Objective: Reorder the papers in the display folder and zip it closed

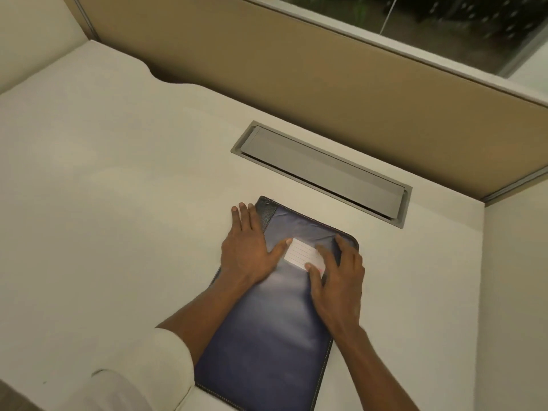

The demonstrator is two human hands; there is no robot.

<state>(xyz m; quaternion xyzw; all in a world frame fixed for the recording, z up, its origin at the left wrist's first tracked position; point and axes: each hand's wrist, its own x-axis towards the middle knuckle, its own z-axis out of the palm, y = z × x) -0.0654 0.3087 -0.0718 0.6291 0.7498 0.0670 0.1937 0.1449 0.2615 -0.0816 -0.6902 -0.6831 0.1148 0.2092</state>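
Observation:
A dark blue display folder (267, 336) lies closed on the white desk (118, 203), its long side running away from me to the right. A white lined label (299, 255) sits in a pocket on its cover. My left hand (247, 247) lies flat with straight fingers over the folder's left edge, thumb touching the label. My right hand (338, 283) rests on the cover near the far right corner, fingers spread and touching the label and cover. No papers are visible.
A grey cable hatch (320, 170) is set into the desk just beyond the folder. A tan partition (296, 69) rises behind it, with a window (444, 19) above. The desk's right edge (483, 262) is close to the folder.

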